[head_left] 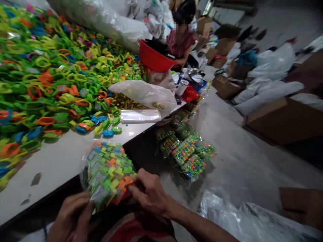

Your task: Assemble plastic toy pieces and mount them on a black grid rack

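Currently a clear bag (109,173) packed with green, yellow, orange and blue plastic pieces sits left of the frame's bottom centre, tilted, in front of the table (63,164) edge. The person's right hand (152,193) grasps its lower right side between thumb and bent forefinger. The left hand (72,215), slightly blurred at the lower left, has its fingers curled and pinching the bag's lower left corner.

A big heap of loose plastic pieces (60,80) in the same colours fills the upper left, a few strays lying just beyond the bag. Near the centre, a flat stack of clear film (140,116) lies by the table edge, next to a translucent sack (148,94). Right of centre, more filled bags (188,151) are piled on the floor. At top centre, a co-worker (179,43) sits behind a red basin (157,58).
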A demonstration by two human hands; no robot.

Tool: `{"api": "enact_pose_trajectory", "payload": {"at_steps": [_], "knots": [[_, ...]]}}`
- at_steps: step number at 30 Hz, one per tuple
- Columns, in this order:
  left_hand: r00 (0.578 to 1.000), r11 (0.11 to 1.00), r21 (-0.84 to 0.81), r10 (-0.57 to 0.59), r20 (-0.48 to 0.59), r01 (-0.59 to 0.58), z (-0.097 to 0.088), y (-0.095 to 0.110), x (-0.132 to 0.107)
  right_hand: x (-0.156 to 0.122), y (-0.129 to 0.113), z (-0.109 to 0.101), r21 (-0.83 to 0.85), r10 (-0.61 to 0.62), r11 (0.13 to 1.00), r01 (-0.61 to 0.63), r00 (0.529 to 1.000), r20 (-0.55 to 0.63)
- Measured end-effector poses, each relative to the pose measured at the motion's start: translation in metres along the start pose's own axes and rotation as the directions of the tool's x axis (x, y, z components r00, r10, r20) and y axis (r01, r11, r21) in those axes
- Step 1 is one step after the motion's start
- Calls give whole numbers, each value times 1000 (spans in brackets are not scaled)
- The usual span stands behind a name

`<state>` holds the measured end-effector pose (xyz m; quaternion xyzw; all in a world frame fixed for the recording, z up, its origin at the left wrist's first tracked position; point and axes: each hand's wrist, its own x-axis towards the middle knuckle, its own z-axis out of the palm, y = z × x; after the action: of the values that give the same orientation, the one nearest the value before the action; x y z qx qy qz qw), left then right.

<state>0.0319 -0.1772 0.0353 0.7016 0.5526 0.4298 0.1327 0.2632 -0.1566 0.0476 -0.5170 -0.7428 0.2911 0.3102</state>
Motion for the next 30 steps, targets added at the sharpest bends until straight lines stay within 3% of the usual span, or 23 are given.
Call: {"api": "enact_pose_trajectory", "payload": {"at_steps": [3,6,9,12,17,21,24,27,30], "knots": [[994,992,-71,105,-26,-107,20,36,51,21,1,-13,22,101,995,-98,970,-222],[970,957,-168,242,11,-237,43,60,82,29,12,-37,-53,67,995,-90,936,-345],[948,922,-296,295,118,-250,67,78,100,22,29,-64,-206,23,974,-97,942,-334],[931,900,-396,289,224,-183,86,96,111,6,40,-87,-341,25,931,-129,956,-292],[911,879,-465,275,308,-108,111,111,130,-16,44,-121,-440,-31,886,-145,929,-368],[848,903,-423,278,452,-70,147,102,134,-23,59,-153,-536,57,821,-197,962,-266],[816,891,-453,284,504,-30,175,101,126,-35,73,-168,-532,140,808,-255,959,-247],[784,848,-524,382,490,-85,196,115,112,-54,74,-171,-585,252,704,-403,911,-326],[677,785,-589,542,498,-195,217,132,96,-71,71,-159,-662,441,500,-558,822,-360]]}}
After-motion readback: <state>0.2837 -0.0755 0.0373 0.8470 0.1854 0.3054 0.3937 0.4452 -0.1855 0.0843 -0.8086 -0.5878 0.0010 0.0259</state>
